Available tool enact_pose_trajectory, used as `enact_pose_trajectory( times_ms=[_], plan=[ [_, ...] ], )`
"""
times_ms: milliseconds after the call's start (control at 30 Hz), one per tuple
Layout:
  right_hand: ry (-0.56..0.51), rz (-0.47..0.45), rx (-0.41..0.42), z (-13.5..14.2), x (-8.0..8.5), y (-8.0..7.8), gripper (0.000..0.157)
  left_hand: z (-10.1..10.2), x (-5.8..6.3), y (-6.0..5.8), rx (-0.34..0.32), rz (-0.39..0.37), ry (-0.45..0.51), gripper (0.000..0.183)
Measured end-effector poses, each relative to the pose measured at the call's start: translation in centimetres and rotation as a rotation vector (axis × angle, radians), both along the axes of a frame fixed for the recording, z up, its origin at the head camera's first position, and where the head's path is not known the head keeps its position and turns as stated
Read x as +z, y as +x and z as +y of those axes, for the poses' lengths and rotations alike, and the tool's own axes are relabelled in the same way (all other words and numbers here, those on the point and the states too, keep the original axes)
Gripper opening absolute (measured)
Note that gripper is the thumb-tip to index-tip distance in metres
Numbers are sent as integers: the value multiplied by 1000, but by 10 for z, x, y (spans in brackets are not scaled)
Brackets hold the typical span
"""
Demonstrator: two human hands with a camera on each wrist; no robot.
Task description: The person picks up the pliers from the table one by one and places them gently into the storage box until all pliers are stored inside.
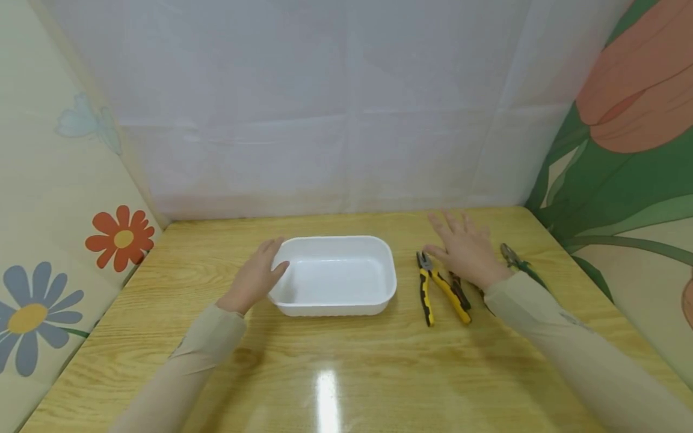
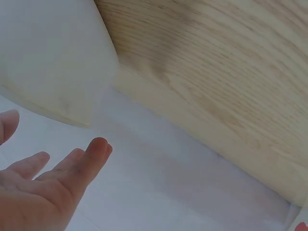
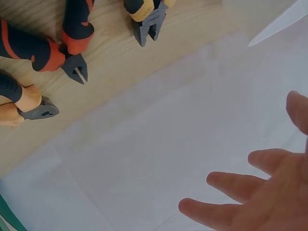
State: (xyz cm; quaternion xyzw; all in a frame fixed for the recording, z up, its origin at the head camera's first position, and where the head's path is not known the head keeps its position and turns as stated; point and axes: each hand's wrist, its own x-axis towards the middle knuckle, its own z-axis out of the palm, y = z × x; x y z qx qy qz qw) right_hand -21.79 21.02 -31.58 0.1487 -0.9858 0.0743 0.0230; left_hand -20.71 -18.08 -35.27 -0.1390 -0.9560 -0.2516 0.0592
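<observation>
A white rectangular tub [image 1: 332, 310] stands on the wooden table. My left hand [image 1: 257, 276] is at its left side, thumb near the rim and fingers extended. In the left wrist view the fingers lie just below the corner of the tub [image 2: 53, 53]. My right hand [image 1: 468, 252] is spread above the tools, holding nothing. Beside it lie yellow-and-black pliers [image 1: 425, 297] with parted handles. Red-and-black cutters [image 3: 77, 38], partly hidden under my hand in the head view, lie beside them. Farther right is another pair of pliers [image 1: 509, 255], partly covered by my forearm.
A white cloth [image 1: 325, 120] hangs behind the table's back edge. Flower-painted panels [image 1: 43, 180] stand at both sides. Light reflects off the front of the wooden table [image 1: 281, 373].
</observation>
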Motion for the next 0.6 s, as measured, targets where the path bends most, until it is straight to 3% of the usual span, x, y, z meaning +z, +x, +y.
enact_pose_trajectory(
  times_ms=[367,600],
  plan=[
    [30,35,-9,9,-3,7,70,-9,-8,-6,27,-148,129,59],
    [83,55,-37,17,-9,5,69,-12,-10,-7,68,-341,328,65]
  ],
)
